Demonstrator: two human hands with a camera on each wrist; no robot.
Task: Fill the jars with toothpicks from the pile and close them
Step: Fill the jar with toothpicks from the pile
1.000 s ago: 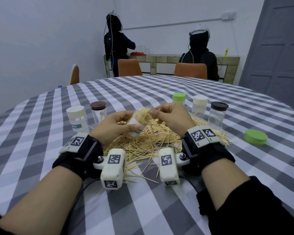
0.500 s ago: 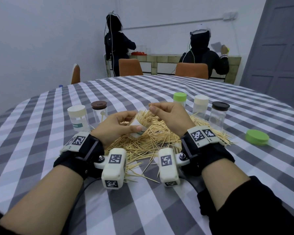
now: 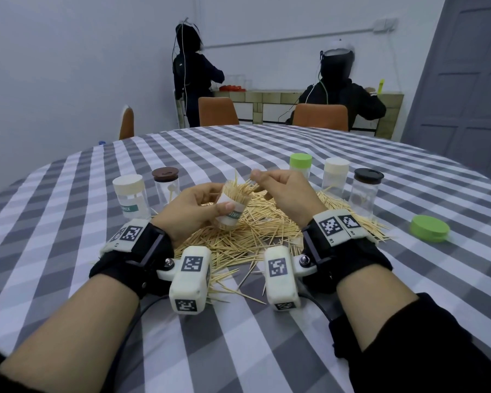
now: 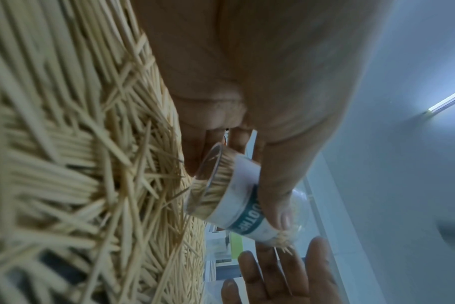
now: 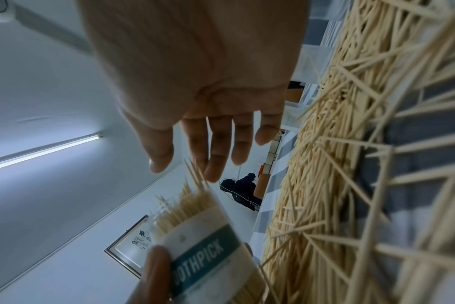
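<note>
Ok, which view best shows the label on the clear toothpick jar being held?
Right wrist: the clear toothpick jar fills the near field, its teal band reading "OTHPICK". Left wrist shows only "OOTH", blurred and partly behind the thumb. In the head view the left hand covers most of the label.

Capped jars (image 3: pixel 335 177) (five) — flanking pile (image 3: pixel 253 231)

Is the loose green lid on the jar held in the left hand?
No: the green lid lies on the tablecloth, while the held jar is open.
</note>
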